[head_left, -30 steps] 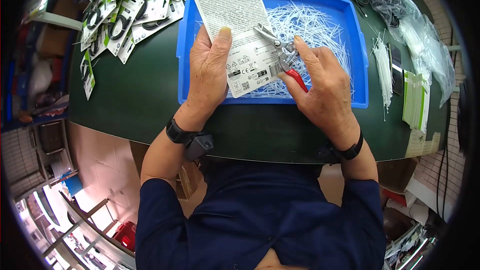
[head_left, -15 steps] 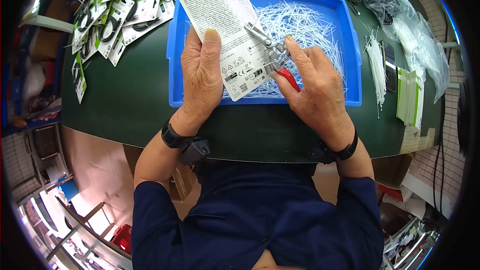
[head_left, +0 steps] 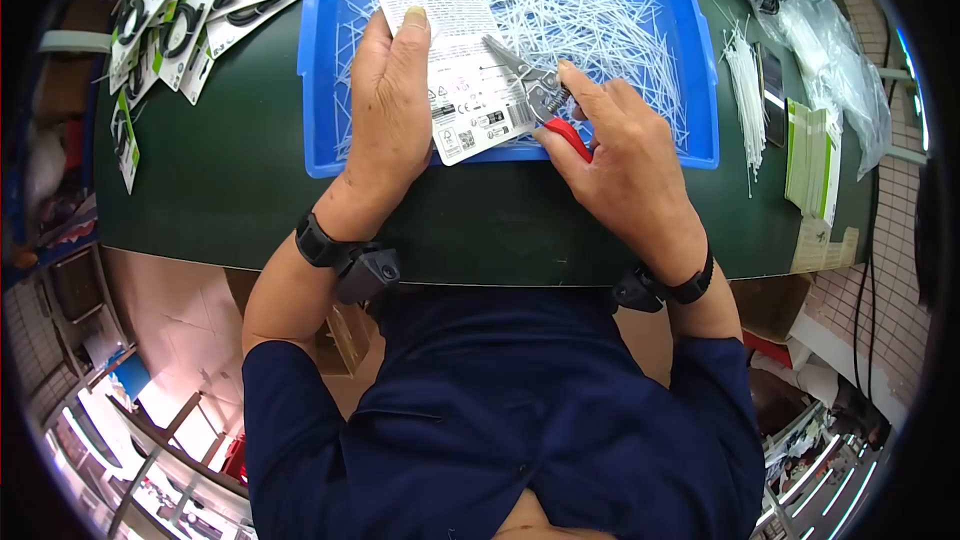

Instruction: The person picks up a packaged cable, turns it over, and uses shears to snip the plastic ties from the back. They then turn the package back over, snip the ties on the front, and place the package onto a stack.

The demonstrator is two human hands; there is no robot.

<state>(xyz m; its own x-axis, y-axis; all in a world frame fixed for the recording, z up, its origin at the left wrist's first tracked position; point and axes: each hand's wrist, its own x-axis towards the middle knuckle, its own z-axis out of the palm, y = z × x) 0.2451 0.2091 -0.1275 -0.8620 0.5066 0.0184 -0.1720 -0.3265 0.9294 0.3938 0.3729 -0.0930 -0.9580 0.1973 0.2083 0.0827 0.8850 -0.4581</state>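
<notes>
Very little has changed in the last second. The person has leaned in a bit, so the blue tray (head_left: 320, 165) now sits higher and closer in the head view, but the grip of both hands looks the same as before.

The left hand (head_left: 385, 105) keeps hold of the white printed card (head_left: 450, 50). The thumb lies flat along its face, and the fingers are underneath where I can't see them. The card hangs over the left half of the tray, tilted, with its lower corner just above the tray's near rim.

The right hand (head_left: 620, 165) is still wrapped round the red-handled snips (head_left: 535, 90), with the forefinger stretched along the top of the tool. The hand is above the tray's near rim, towards the middle. The metal nose of the snips points up and left and meets the card's right edge, much as it did a moment ago. I can't tell from here whether the blades are biting or merely resting there.

So the cutting end has stayed at that same edge of the card, and nothing has come away from it that I can see.

The tray is full of loose white plastic ties (head_left: 600, 30). It stands on a dark green table (head_left: 220, 200). Left of the tray lies a spread of carded cable packs (head_left: 190, 10). Just right of it is a neat bundle of ties (head_left: 745, 80), and clear bags (head_left: 840, 50) lie further out on that side.
</notes>
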